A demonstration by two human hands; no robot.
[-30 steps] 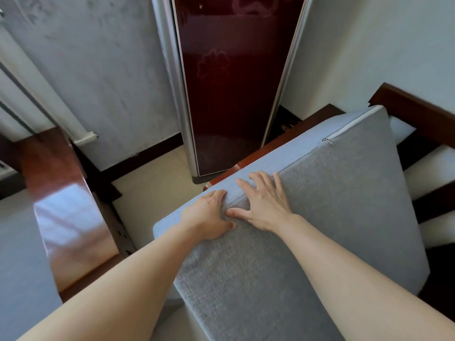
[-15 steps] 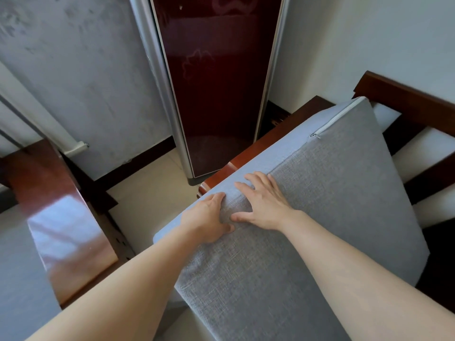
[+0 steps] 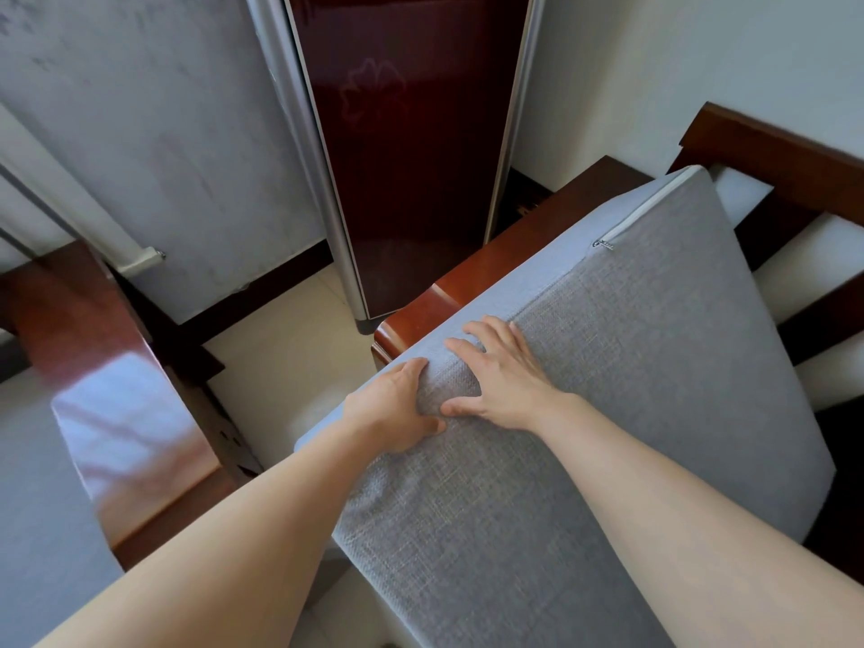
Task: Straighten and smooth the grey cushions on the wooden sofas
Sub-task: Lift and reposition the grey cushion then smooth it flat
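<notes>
- Since a moment ago little differs: both hands stay at the same spot on the grey cushion (image 3: 631, 413), and only the view has swung slightly, so the wooden backrest at the right shows more.
- The cushion lies tilted on the wooden sofa (image 3: 523, 245), its long axis running from near-left up to far-right — the zipped end (image 3: 608, 243) points away toward the wall, the near end hangs out past the seat front.
- The left hand (image 3: 397, 409) grips the cushion's left edge, fingers curled over the side and thumb pressed on the top face.
- The right hand (image 3: 500, 381) lies flat just beside it, fingers spread and straight, pressing the fabric — a small ridge of cloth bunches between the two thumbs.
- Both forearms reach in from the near edge, bare.
- Beyond the sofa arm stands a dark red cabinet (image 3: 411, 147) against the pale wall.
</notes>
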